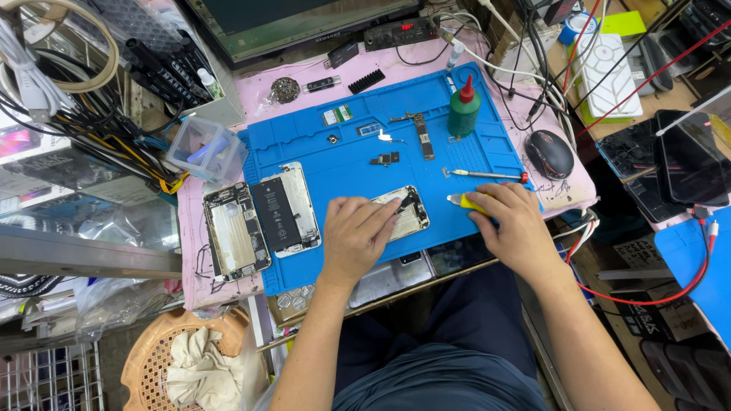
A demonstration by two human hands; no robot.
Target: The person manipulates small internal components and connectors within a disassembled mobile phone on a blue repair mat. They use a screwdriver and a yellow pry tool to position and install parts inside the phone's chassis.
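My left hand (pixel 356 232) presses down on a small opened phone housing (pixel 407 211) lying on a blue work mat (pixel 343 148). My right hand (pixel 512 222) grips a yellow-handled tool (pixel 466 202) whose pale tip points toward the housing's right edge. Left of my left hand lies an opened phone with a black battery (pixel 285 209), and beside it a second bare phone frame (pixel 234 230). A thin screwdriver with a red end (pixel 487 175) rests on the mat just above my right hand.
A green bottle with a red cap (pixel 463 110), a circuit board strip (pixel 422 135) and small parts lie at the mat's far side. A black mouse (pixel 550 154) sits right of the mat, a clear plastic box (pixel 205 148) left. Cables and dark phones crowd both sides.
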